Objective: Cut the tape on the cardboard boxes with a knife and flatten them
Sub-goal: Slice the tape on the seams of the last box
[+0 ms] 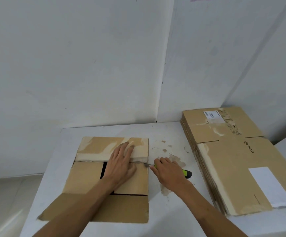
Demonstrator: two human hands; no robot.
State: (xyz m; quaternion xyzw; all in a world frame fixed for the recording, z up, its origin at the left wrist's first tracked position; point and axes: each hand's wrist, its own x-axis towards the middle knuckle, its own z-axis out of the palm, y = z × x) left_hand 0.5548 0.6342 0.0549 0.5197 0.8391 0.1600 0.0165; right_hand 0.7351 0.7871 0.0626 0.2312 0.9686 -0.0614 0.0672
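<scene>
A brown cardboard box (85, 177) lies on the white table (169, 134) with its flaps spread and a dark gap in its middle. My left hand (121, 163) presses flat on the box, fingers reaching over the far flap with torn tape. My right hand (166, 171) grips a utility knife (186, 173) with a yellow-green and black handle. Its blade tip touches the right edge of the box at the seam below the far flap.
A stack of flattened cardboard boxes (232, 159) lies on the right of the table, with a printed label and a white sticker on top. Scraps of torn paper and tape (164, 149) dot the table between box and stack. White walls stand close behind.
</scene>
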